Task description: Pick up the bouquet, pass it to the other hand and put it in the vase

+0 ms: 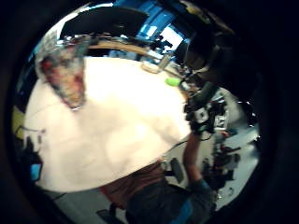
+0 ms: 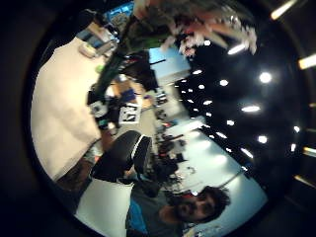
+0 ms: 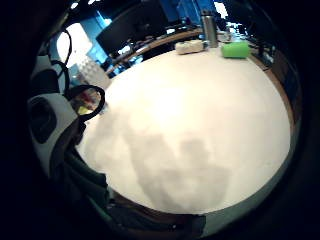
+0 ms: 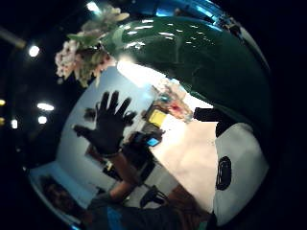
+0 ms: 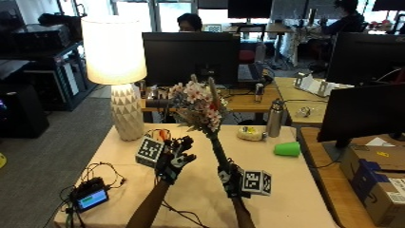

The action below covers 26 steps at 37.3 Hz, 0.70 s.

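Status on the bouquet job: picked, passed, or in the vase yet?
Pickup looks done: the bouquet is off the table, upright in the right hand by its stem. The left hand is open beside it, holding nothing, so the pass looks done or not begun. Left: placing it in the vase.

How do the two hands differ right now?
The right hand grips the bouquet by its stem, upright above the table; the left hand holds nothing. The right hand's fingers are curled; the left hand's are spread open. Both are black-gloved and raised off the table.
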Each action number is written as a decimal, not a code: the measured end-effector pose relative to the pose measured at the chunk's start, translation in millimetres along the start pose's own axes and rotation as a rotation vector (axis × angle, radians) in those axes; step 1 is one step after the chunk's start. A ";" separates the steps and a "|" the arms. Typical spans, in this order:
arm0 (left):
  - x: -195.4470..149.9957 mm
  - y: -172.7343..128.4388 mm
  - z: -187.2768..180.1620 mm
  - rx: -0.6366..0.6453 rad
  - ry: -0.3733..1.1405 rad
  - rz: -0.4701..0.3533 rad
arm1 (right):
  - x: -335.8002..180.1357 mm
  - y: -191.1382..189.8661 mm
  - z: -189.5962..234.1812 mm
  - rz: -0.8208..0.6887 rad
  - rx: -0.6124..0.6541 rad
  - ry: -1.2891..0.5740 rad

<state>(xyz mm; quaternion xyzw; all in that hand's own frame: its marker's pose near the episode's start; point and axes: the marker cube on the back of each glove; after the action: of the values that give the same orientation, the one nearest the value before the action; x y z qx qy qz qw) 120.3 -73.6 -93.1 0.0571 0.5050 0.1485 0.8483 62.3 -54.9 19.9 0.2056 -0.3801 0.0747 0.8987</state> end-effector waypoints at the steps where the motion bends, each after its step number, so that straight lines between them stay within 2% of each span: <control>1: 2.7 -4.0 3.2 -0.001 0.052 -0.003 | -4.9 1.4 2.0 -0.007 -0.002 -0.025; 8: 11.7 -29.9 29.0 0.011 0.288 0.007 | -34.1 9.5 16.7 -0.038 -0.021 -0.155; 14: 11.2 -51.2 45.6 0.045 0.595 0.003 | -43.9 15.9 43.3 -0.056 -0.058 -0.329; 17: 2.4 -60.2 53.0 0.031 0.674 -0.008 | -51.8 19.4 47.0 -0.073 -0.066 -0.374; 21: -5.6 -66.7 63.5 -0.018 0.795 -0.074 | -63.7 20.1 50.8 -0.151 -0.055 -0.486; 26: -14.0 -72.5 72.0 -0.102 0.826 -0.109 | -56.7 22.7 58.1 -0.102 -0.077 -0.464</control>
<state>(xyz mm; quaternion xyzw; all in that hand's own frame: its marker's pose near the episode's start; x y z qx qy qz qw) 191.0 -142.9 -64.5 -0.0760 0.7971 0.1387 0.5828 -21.9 -57.9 22.9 0.2015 -0.5680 -0.0344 0.7972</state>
